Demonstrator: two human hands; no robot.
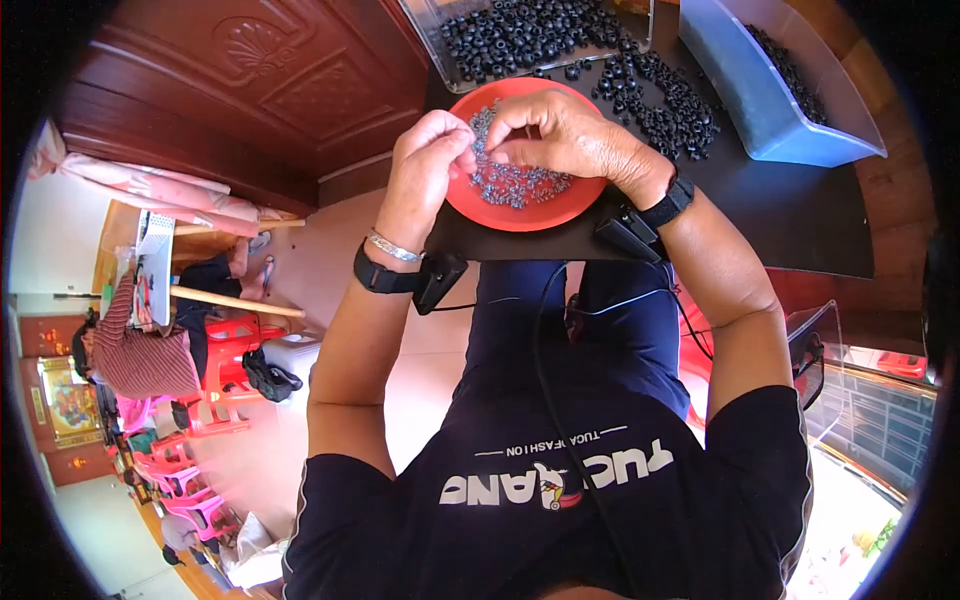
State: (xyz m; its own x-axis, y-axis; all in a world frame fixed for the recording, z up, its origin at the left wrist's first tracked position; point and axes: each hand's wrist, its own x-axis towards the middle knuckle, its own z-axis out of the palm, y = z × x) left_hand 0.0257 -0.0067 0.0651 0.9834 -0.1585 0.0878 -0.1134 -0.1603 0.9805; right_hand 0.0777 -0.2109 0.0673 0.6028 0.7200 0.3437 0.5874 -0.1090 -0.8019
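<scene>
A red round dish (531,222) holds many small, shiny grey metal pieces (515,185). Over its left rim, my left hand (430,155) is closed in a pinch. My right hand (570,138) reaches across the dish from the right, thumb and forefinger pinched close beside the left fingertips. Whatever lies between the fingers of either hand is too small to make out. Behind the dish stands a clear plastic bin (432,42) full of small black ring-like parts (530,38).
Loose black parts (665,110) are heaped on the dark tabletop (800,215), right of the dish. A translucent blue bin (775,125) with more black parts stands at the far right. Wrist devices with cables (437,282) hang near the table's front edge. Another person (150,355) sits at far left.
</scene>
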